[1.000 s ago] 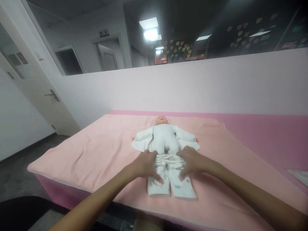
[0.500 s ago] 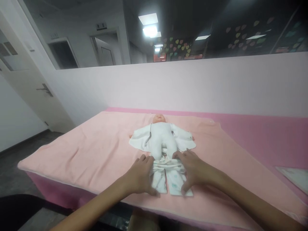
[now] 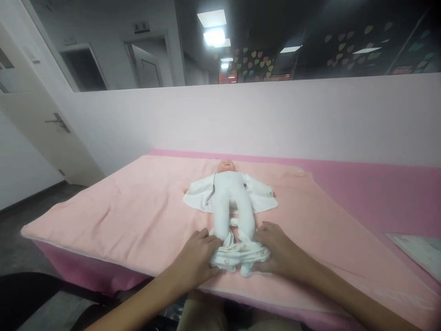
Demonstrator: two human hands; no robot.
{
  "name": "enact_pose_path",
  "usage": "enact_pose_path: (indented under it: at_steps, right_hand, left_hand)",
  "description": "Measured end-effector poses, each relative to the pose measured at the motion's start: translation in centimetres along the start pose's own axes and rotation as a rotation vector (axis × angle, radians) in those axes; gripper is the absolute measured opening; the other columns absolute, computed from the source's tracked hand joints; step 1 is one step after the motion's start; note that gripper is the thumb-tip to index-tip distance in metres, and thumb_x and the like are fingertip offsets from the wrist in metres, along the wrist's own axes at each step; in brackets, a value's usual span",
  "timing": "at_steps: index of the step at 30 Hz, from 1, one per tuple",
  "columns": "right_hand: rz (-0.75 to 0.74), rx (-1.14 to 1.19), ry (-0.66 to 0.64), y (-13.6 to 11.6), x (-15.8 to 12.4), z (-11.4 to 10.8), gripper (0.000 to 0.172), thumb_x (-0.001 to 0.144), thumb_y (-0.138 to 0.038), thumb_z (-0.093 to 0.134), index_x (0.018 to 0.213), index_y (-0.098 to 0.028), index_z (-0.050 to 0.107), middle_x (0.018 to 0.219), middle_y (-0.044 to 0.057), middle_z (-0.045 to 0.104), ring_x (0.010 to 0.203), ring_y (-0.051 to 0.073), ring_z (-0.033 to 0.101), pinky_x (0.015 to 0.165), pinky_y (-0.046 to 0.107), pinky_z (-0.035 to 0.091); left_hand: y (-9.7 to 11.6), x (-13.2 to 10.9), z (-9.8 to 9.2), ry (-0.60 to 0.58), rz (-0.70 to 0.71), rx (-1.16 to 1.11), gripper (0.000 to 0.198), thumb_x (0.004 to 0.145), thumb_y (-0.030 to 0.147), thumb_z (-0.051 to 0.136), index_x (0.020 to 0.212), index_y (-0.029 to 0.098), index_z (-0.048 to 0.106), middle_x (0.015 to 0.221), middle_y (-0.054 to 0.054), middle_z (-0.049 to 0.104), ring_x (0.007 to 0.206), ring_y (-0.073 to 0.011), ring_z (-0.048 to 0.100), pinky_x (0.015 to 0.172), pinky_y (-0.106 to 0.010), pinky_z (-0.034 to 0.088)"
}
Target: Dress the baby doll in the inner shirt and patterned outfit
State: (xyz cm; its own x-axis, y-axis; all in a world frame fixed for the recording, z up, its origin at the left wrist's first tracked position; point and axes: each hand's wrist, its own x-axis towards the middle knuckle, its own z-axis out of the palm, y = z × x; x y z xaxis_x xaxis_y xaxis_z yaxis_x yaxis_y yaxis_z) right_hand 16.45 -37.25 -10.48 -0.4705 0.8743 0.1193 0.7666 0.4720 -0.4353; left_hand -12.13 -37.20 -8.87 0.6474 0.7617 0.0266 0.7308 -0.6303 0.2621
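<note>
Left hand (image 3: 199, 258) and right hand (image 3: 279, 250) curl fingers closed on trousers (image 3: 237, 255), bunched at the doll's (image 3: 230, 186) six o'clock end. Hips uncovered; jacket (image 3: 261, 192) open.

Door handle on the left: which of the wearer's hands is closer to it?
Left. The left hand grips the side of the bunched trousers nearer the door handle; the right hand grips their opposite side, farther away.

Pants (image 3: 241, 254) crumpled cloth; blanket (image 3: 138, 197) matt cloth; handle (image 3: 62, 123) metallic
</note>
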Motion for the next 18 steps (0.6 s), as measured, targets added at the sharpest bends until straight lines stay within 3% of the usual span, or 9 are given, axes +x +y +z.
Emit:
enact_pose_path:
  at_steps: [5, 10, 14, 18]
  right_hand:
    - [-0.150, -0.034, 0.285, 0.3, -1.8, 2.4, 0.025, 0.087, -0.034, 0.079, 0.081, -0.023, 0.058, 0.083, 0.002, 0.063, 0.091, 0.025, 0.055, 0.091, 0.042, 0.045]
    - [-0.228, -0.091, 0.591, -0.2, -3.1, 4.4, 0.017, 0.094, -0.020, 0.067, 0.085, -0.023, 0.053, 0.081, 0.000, 0.062, 0.087, 0.022, 0.054, 0.104, 0.050, 0.042]
    - [-0.204, -0.138, 0.690, -0.6, -3.9, 5.7, 0.016, 0.094, -0.012, 0.062, 0.087, -0.023, 0.052, 0.079, 0.000, 0.060, 0.086, 0.022, 0.055, 0.107, 0.051, 0.041]
    - [-0.193, -0.165, 0.738, -1.1, -5.0, 6.7, 0.019, 0.088, -0.006, 0.053, 0.092, -0.024, 0.055, 0.083, 0.001, 0.061, 0.091, 0.024, 0.057, 0.111, 0.054, 0.038]
  left_hand:
    - [0.0, -0.7, 0.9, 0.081, 0.070, 0.038, 0.026, 0.082, 0.024, 0.079, 0.102, 0.023, 0.063, 0.099, -0.001, 0.072, 0.094, -0.0255, 0.054, 0.079, -0.037, 0.039]
    - [-0.3, -1.4, 3.0, 0.302, 0.120, 0.063, 0.027, 0.079, 0.016, 0.077, 0.100, 0.022, 0.061, 0.093, -0.001, 0.071, 0.086, -0.0243, 0.053, 0.073, -0.037, 0.038]
    - [0.0, -2.1, 4.2, 0.477, 0.151, 0.103, 0.019, 0.082, 0.015, 0.072, 0.092, 0.022, 0.057, 0.081, -0.003, 0.065, 0.077, -0.0230, 0.051, 0.067, -0.036, 0.037]
    - [1.0, -2.7, 4.3, 0.540, 0.152, 0.104, 0.016, 0.084, 0.009, 0.065, 0.085, 0.022, 0.055, 0.076, -0.003, 0.060, 0.072, -0.0217, 0.051, 0.064, -0.035, 0.036]
